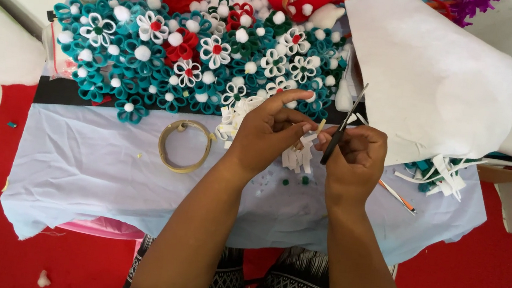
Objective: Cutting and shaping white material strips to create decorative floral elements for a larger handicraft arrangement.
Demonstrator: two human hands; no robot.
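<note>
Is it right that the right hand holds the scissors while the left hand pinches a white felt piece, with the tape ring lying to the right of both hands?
Not quite. In the head view the tape ring lies to the left of both hands, on the pale blue cloth. The rest stands: the right hand holds the scissors, and the left hand pinches a white felt piece.
</note>
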